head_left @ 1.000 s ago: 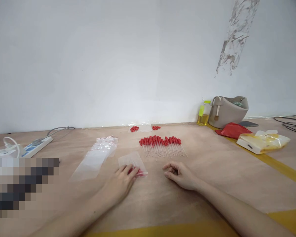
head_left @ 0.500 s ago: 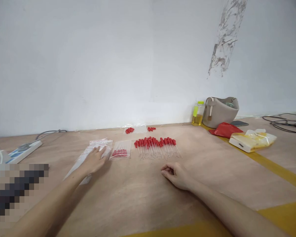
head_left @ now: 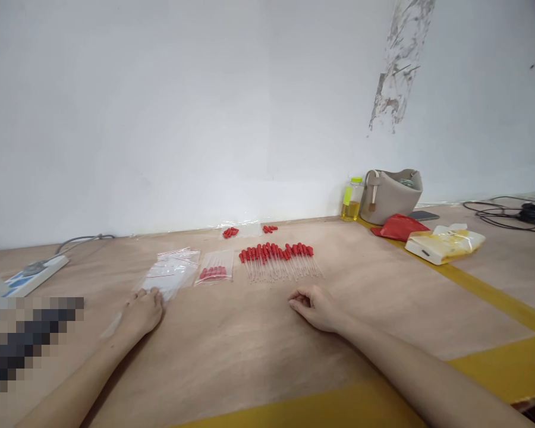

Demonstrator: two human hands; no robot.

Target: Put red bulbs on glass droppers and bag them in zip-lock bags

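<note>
My left hand [head_left: 141,312] lies palm down over the near end of a pile of clear zip bags [head_left: 172,270], its fingers slightly bent and a little apart. A strip of clear plastic shows beside its wrist. Right of the pile is a zip bag [head_left: 214,267] holding several red-capped droppers. A row of thin clear droppers with red rubber bulbs [head_left: 276,252] stretches across the middle, bulbs toward the wall. Below the row's right end, my right hand [head_left: 316,308] rests on its side with fingers curled in, nothing visible in them.
Loose red bulbs [head_left: 230,232] lie on clear plastic by the wall. At the right are a bottle of yellow liquid [head_left: 351,202], a grey bag [head_left: 390,196], a red packet [head_left: 401,227] and a tissue pack [head_left: 443,245]. A power strip [head_left: 38,276] sits at the left.
My left hand has slid back toward me and left along the zip bags, uncovering their upper part. My right hand keeps its curled pose. The whole view has shifted slightly.
</note>
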